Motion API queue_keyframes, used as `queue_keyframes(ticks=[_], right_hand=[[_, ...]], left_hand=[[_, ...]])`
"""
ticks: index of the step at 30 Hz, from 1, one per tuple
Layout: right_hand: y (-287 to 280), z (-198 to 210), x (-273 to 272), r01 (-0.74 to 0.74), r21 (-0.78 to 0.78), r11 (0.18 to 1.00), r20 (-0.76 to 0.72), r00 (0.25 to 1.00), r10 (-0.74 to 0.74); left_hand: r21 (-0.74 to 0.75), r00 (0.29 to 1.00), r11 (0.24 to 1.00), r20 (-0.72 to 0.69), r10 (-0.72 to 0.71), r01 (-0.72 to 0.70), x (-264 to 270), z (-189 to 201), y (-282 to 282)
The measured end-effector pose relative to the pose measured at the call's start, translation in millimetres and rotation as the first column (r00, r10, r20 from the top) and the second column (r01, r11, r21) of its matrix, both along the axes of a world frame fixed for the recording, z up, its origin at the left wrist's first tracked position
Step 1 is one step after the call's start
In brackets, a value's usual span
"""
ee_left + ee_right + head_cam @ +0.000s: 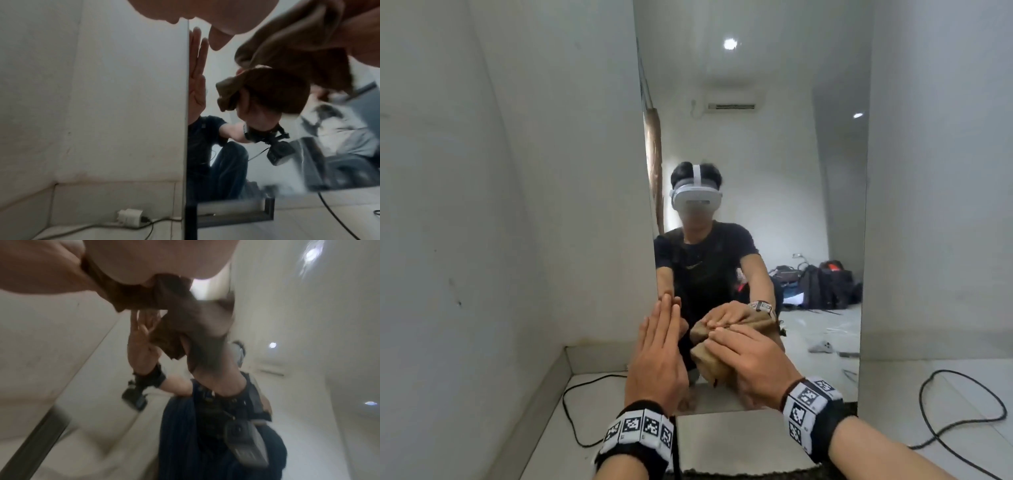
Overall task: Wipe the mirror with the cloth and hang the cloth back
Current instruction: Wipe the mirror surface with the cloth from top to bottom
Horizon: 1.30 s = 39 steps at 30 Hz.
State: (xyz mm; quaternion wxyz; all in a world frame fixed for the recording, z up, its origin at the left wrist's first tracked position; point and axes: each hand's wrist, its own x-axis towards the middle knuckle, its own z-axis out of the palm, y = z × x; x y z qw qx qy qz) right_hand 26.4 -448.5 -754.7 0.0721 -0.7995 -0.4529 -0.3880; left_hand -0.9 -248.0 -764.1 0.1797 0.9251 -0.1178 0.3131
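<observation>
— Where's the cloth (717, 359) right now?

— Low on the mirror (774, 154), bunched up tan and flat against the glass. The right hand (753, 363) lies on top of it with fingers stretched out straight, pressing it to the surface. From the right wrist view the cloth (164, 293) is crumpled under the palm, though that picture is blurred.

— And the left hand (659, 356)?

— Flat and upright, fingers straight and together, held at the mirror's left edge just beside the cloth. It has hold of nothing. In the left wrist view its reflection shows as a flat palm right at the edge of the glass, so the fingertips seem to touch there.

— What's around the mirror?

— It stands tall against a white wall (534, 205), its foot on the tiled floor (928, 394). A black cable (962, 411) loops on the floor to the right, and another (571, 411) runs along the left. Down in the left corner a white plug adapter (131, 216) lies by the skirting. Both wrists wear bands with black-and-white marker squares (640, 428).

— Is the person standing?

— No, the reflection shows them down low, close to the glass.
</observation>
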Motion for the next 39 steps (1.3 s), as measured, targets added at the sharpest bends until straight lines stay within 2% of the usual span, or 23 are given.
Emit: queue_keyframes(ticks=[3,5,8,11,14,19,21,24,27,29,30,32,33,35,39], right_hand=[[-8.0,63.1,9.0,0.001,0.329,0.944,-0.001,1.0,-0.001],[-9.5,141.7,18.5,-0.011,0.529,0.848,0.036,0.999,-0.01],[-3.7,278.5,34.6,-0.038,0.654,0.756,0.137,0.988,-0.069],[1.3,419.8,62.6,-0.038,0.702,0.711,0.156,0.982,-0.102],[9.8,542.9,82.5,0.019,0.698,0.716,0.098,0.988,-0.121],[16.8,687.4,101.5,0.228,0.54,0.81,-0.056,0.97,-0.236],[17.3,747.7,112.4,0.272,0.505,0.819,-0.091,0.96,-0.263],[23.1,812.8,132.3,0.299,0.512,0.805,-0.099,0.952,-0.29],[37.5,876.6,164.3,0.294,0.586,0.755,-0.096,0.951,-0.295],[55.3,903.4,181.2,0.242,0.599,0.764,-0.04,0.961,-0.273],[66.7,910.7,189.9,0.216,0.556,0.802,-0.005,0.966,-0.257],[89.9,902.9,203.3,0.19,0.362,0.913,0.059,0.972,-0.225],[100.9,888.3,208.4,0.204,0.225,0.953,0.05,0.974,-0.221],[116.2,848.1,211.8,0.258,0.021,0.966,-0.008,0.966,-0.258],[121.8,751.8,200.0,0.191,-0.166,0.967,-0.052,0.978,-0.202]], left_hand=[[0.058,0.994,0.998,0.098,-0.043,0.038,17.6,49.3,-11.2],[0.06,0.992,0.998,0.122,-0.034,0.027,34.8,102.0,-17.3],[0.017,0.989,0.998,0.141,0.054,-0.057,58.4,188.4,-15.7],[0.031,0.988,0.995,0.126,0.089,-0.094,74.2,280.4,-12.4],[0.081,0.993,0.991,0.057,0.103,-0.108,79.4,379.5,-11.3],[0.114,0.994,0.989,-0.041,0.104,-0.099,86.2,523.1,-9.9],[0.1,0.992,0.991,-0.078,0.098,-0.09,93.8,579.1,-10.2],[0.104,0.984,0.993,-0.165,0.068,-0.052,104.8,632.7,-11.8],[0.112,0.96,0.993,-0.272,0.062,-0.032,119.0,665.7,-11.6],[0.101,0.935,0.994,-0.348,0.063,-0.029,125.2,673.1,-10.5],[0.099,0.927,0.994,-0.369,0.069,-0.035,129.0,678.5,-10.1],[0.122,0.919,0.992,-0.386,0.076,-0.031,134.3,681.5,-9.3],[0.132,0.914,0.991,-0.399,0.08,-0.028,136.5,678.8,-9.0],[0.132,0.91,0.991,-0.408,0.076,-0.024,138.8,669.6,-7.9],[0.138,0.926,0.987,-0.357,0.126,-0.082,138.9,636.8,-5.4]])
